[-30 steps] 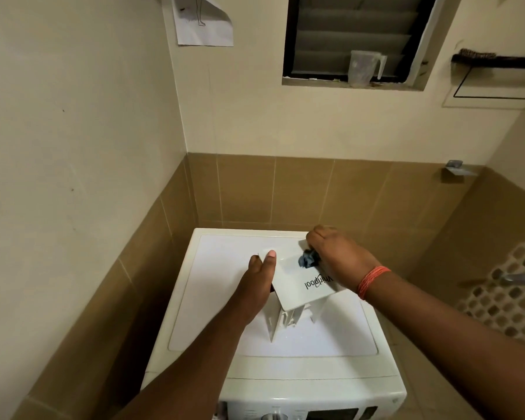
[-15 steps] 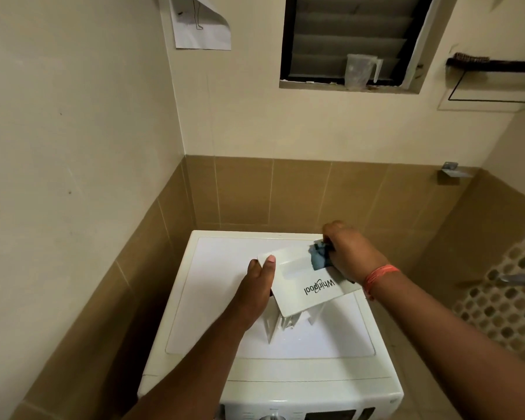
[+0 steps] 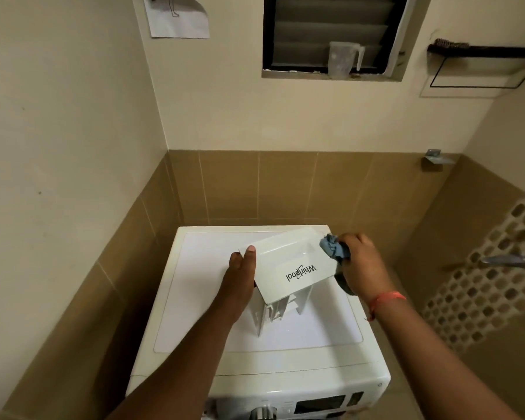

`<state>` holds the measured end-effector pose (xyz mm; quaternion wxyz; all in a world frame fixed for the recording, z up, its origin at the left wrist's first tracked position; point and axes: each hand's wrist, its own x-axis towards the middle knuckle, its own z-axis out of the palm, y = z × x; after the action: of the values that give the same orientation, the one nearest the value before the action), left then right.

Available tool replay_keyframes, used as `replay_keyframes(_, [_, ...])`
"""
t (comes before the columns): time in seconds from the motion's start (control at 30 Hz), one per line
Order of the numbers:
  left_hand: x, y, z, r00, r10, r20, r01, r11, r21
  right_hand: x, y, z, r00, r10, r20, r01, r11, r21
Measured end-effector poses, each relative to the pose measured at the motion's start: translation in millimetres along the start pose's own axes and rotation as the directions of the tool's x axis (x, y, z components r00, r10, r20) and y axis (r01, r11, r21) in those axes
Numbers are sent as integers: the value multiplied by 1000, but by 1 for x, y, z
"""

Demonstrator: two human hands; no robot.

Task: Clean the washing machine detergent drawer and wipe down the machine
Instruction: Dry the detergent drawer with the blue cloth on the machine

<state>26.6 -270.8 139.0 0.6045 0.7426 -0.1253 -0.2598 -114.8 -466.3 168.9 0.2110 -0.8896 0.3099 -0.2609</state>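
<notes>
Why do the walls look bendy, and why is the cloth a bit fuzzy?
Head view: the wide-angle lens curves the wall and tile lines near the edges. The blue cloth in the right hand looks slightly smeared, probably from motion. The washing machine top glows softly, and the window is dark.

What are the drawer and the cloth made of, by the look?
Detergent drawer: looks like moulded white plastic, smooth and slightly glossy, with a printed logo and thin ribs underneath. Cloth: soft blue-grey fabric, matte and bunched into folds in the right hand; the weave is too small to tell.
</notes>
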Motion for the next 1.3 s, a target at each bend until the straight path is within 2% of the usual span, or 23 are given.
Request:
replay_keyframes(0.07, [2,1,0,1000,1,-8,-1,999,-36,-17,12,0,990,142,23,-144,982,123])
replay_keyframes(0.13, [4,1,0,1000,-13,-9,12,998,-59,-35,14,6,954,299,28,-293,903,314])
replay_keyframes(0.23, [5,1,0,1000,-13,-17,11,996,-84,-58,-3,25,898,439,20,-387,767,512])
replay_keyframes(0.33, [7,2,1,999,-34,-6,33,994,-105,-77,-37,48,895,442,61,-380,681,626])
replay_keyframes(0.43, [8,3,-1,999,-47,-16,45,993,-113,-89,-70,63,907,419,45,-353,697,625])
replay_keyframes(0.53, [9,3,-4,999,-41,-18,40,996,-78,-99,-90,67,942,335,-40,-259,795,548])
replay_keyframes(0.67, [10,3,-5,998,-52,-21,51,998,-46,-113,-101,67,989,85,-125,-26,910,414])
replay_keyframes(0.77, [12,4,-6,997,-77,-20,76,995,-57,-118,-111,63,984,-134,-116,165,928,333])
replay_keyframes(0.83, [12,5,-7,995,-95,-9,94,994,-56,-120,-117,60,955,-294,-48,297,924,242])
replay_keyframes(0.9, [11,6,-7,996,-92,5,93,995,-43,-117,-115,55,941,-337,-32,335,910,246])
replay_keyframes(1.0, [10,2,-4,998,-60,-8,60,998,-7,-95,-96,35,972,-102,-213,177,910,374])
replay_keyframes(1.07, [7,1,-3,999,-33,6,33,998,-51,-71,-69,16,935,77,-346,61,926,373])
replay_keyframes(1.13, [7,2,-4,1000,-29,3,29,996,-79,-46,-41,-2,890,225,-397,-93,941,324])
replay_keyframes(1.2, [6,3,-4,1000,-30,7,31,995,-93,-25,-19,-15,887,325,-329,-230,927,295])
replay_keyframes(1.23, [6,3,-3,1000,-25,13,26,995,-98,-16,-13,-17,909,342,-240,-272,920,281])
replay_keyframes(1.3, [3,4,-3,999,-13,29,15,995,-96,-1,-9,-17,944,329,22,-321,903,284])
